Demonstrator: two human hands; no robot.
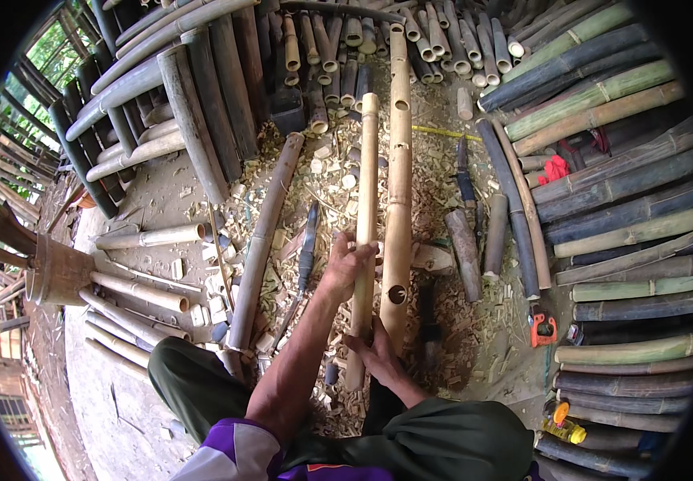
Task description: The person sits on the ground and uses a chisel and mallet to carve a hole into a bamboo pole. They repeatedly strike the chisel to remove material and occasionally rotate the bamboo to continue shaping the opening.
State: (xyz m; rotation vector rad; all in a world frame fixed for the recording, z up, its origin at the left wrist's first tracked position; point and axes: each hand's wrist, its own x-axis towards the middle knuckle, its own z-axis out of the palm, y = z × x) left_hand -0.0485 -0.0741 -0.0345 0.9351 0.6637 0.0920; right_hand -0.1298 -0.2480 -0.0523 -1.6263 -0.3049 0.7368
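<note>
A pale, peeled bamboo pole (366,176) stretches away from between my knees. Around its middle my left hand (348,263) is closed, thumb across the top. My right hand (380,361) grips the same pole lower down, close to its near end; part of those fingers is hidden. Just to the right lies a longer bamboo pole (399,168) with several holes cut along it, the largest near its lower end. A dark-handled knife (307,252) rests on the shavings left of my left hand. Another knife (464,172) lies farther off on the right.
Wood shavings (326,192) cover the floor. A dark bamboo pole (270,232) lies on the left, near a wooden bucket (58,271). Bamboo stacks (627,232) line the right side, with an orange-handled saw (542,329) and a yellow bottle (568,430). Cut tubes (451,40) are piled at the back.
</note>
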